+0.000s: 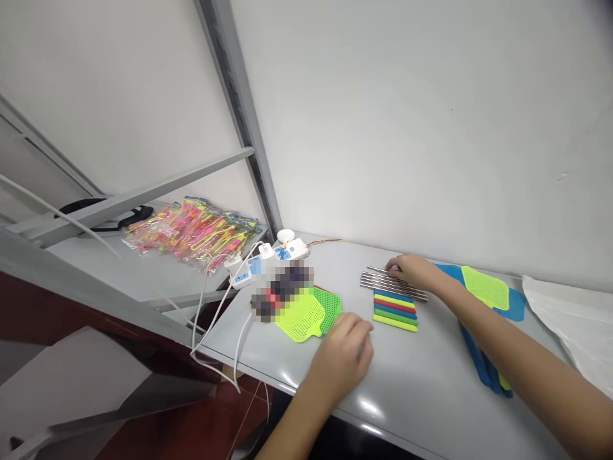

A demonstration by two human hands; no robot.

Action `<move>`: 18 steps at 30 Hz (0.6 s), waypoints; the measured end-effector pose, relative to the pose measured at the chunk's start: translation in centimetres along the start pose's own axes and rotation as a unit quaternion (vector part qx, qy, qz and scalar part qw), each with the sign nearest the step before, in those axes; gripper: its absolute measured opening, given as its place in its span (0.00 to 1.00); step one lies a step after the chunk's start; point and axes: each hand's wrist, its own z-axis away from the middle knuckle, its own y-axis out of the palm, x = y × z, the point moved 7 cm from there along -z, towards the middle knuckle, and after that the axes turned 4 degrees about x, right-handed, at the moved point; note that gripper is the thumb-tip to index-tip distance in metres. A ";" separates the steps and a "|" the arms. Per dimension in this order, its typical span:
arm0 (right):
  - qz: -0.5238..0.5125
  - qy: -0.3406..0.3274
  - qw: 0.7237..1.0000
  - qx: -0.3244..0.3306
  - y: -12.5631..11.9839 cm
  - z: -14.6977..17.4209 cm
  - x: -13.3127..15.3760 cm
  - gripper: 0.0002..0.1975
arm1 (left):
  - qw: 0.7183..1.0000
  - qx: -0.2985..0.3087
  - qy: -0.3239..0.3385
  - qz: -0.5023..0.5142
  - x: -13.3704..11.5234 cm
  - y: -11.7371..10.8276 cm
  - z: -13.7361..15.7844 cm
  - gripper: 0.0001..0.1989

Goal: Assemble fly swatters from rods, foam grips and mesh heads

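Note:
My right hand (412, 271) reaches over a row of thin shiny metal rods (383, 282); its fingers are pinched at one metal rod that lies a little apart from the others. In front of these rods lie several coloured plastic tubes (395, 311) side by side, in yellow, red, blue and green. My left hand (342, 351) is loosely curled above the table, with nothing visible sticking out of it. Beside it lie a yellow perforated fly swatter head (299, 319) and a green fly swatter head (330, 308), the green one partly under the yellow.
Blue and yellow swatter pieces (486, 287) lie under and beyond my right forearm. A white sheet (565, 313) is at the far right. White power strips (246, 271) with cables stand at the left by a blurred patch. Bagged colourful items (196, 233) fill a side shelf.

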 end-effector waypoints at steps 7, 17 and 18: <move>-0.036 0.034 0.994 -0.097 -2.1 1.3 0.2 0.06 | 0.996 0.048 -0.061 -0.049 0.5 4.7 -2.4 0.06; -0.363 0.065 0.807 -0.462 -7.6 10.7 0.2 0.07 | 0.991 0.065 -0.098 -0.069 1.2 5.5 -2.3 0.08; -0.453 0.043 0.762 -0.460 -7.1 11.3 0.4 0.05 | 0.989 0.069 -0.104 -0.075 1.3 5.6 -2.4 0.08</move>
